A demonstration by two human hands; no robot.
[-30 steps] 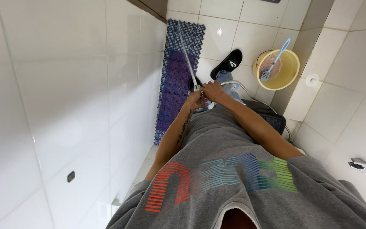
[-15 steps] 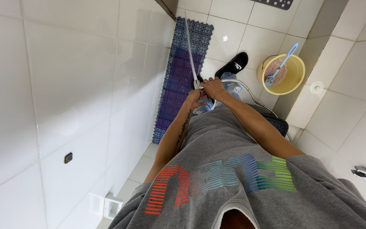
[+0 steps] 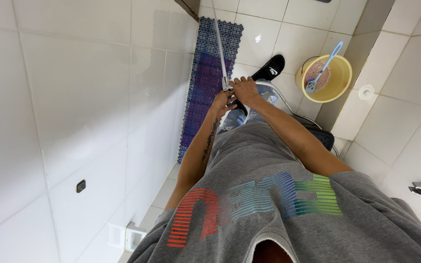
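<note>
The person is standing in a tiled bathroom and is holding a thin metal pole [image 3: 219, 44] with both hands, just above the blue floor mat [image 3: 210, 73]. The left hand [image 3: 221, 101] is closing around the lower end of the pole, and the right hand [image 3: 243, 89] is gripping the joint where a grey flexible hose [image 3: 276, 90] is meeting it (it is too small to tell what kind of fitting this is). The step in hand seems to be working on this joint. The next move probably calls for a firm, steady grip. A yellow bucket [image 3: 339, 80] is standing to the right of the mat, well apart.
</note>
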